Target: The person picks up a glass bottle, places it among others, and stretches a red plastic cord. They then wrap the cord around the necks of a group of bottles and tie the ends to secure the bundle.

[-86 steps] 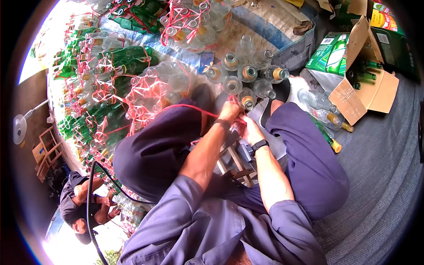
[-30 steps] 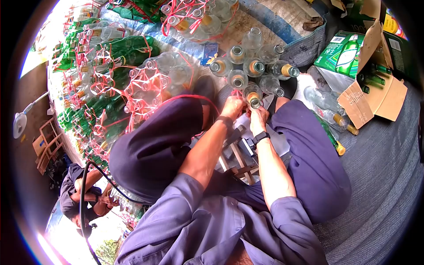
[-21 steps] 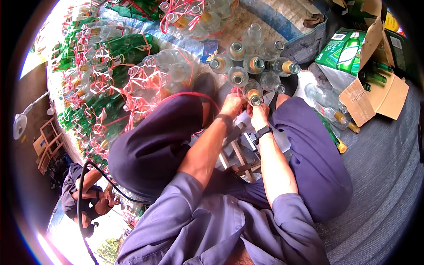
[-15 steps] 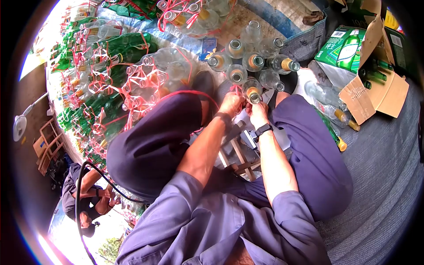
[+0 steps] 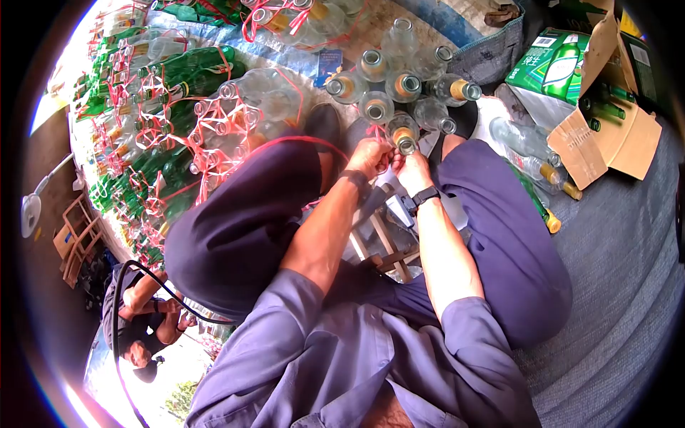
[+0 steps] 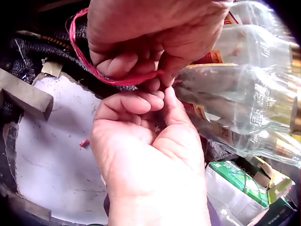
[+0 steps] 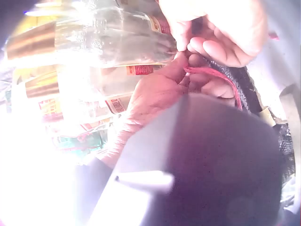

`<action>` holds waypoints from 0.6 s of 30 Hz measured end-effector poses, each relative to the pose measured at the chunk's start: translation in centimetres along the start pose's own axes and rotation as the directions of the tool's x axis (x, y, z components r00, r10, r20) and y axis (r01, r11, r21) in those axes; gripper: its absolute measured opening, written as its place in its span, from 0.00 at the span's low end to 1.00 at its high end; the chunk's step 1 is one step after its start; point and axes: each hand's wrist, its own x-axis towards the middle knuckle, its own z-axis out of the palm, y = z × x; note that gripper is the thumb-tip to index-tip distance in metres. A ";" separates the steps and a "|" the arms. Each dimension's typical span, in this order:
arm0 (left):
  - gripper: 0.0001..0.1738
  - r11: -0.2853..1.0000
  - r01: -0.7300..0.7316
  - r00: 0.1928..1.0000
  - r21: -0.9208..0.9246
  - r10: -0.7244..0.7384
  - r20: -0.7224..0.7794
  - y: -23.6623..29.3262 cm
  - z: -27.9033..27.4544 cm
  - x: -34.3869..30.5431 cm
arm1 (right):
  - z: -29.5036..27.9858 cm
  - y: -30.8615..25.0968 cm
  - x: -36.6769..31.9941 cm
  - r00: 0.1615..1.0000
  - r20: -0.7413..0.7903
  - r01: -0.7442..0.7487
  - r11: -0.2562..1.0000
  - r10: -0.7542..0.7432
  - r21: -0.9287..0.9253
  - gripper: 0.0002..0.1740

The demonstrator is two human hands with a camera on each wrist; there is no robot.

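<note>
In the head view, my left hand [image 5: 371, 158] and right hand [image 5: 412, 173] meet fingertip to fingertip just below a clear glass bottle [image 5: 403, 133] with a gold neck band. Both pinch a pinkish-red plastic string [image 5: 292, 138], which crosses over the left knee from the left side. A curved length of this string [image 6: 101, 79] hangs from the fingers in the left wrist view. The near bottle belongs to an upright cluster of several clear bottles [image 5: 407, 85], closely packed. Fingers hide the string's end. Labelled clear bottles [image 7: 103, 40] fill the left of the overexposed right wrist view.
Bundles of clear bottles [image 5: 275, 93] and green bottles [image 5: 196, 71] tied with string crowd the left. An opened green carton [image 5: 549, 68] with bottles stands at right, loose bottles [image 5: 521, 139] beside it. A wooden frame [image 5: 385, 246] lies between the legs. Another person [image 5: 146, 314] sits lower left.
Since the earliest frame, the right hand has risen towards the near bottle's neck, and the two hands now face each other at their fingertips. The whole scene has shifted slightly in the head view.
</note>
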 end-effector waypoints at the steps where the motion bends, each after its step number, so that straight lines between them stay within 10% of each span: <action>1: 0.09 1.000 0.003 1.000 -0.001 -0.003 0.002 0.1 0.1 -0.2 | -0.3 0.1 0.3 1.000 -0.004 0.001 1.000 -0.001 0.000 0.07; 11: 0.08 0.995 0.053 0.996 0.080 -0.048 -0.070 0.8 1.0 -0.3 | -0.6 0.5 0.9 0.997 0.050 0.058 0.992 -0.052 -0.113 0.07; 18: 0.12 0.889 -0.189 0.972 0.417 0.230 -0.049 0.1 1.1 0.8 | -1.2 0.9 1.3 0.987 0.128 0.095 0.995 -0.095 0.009 0.05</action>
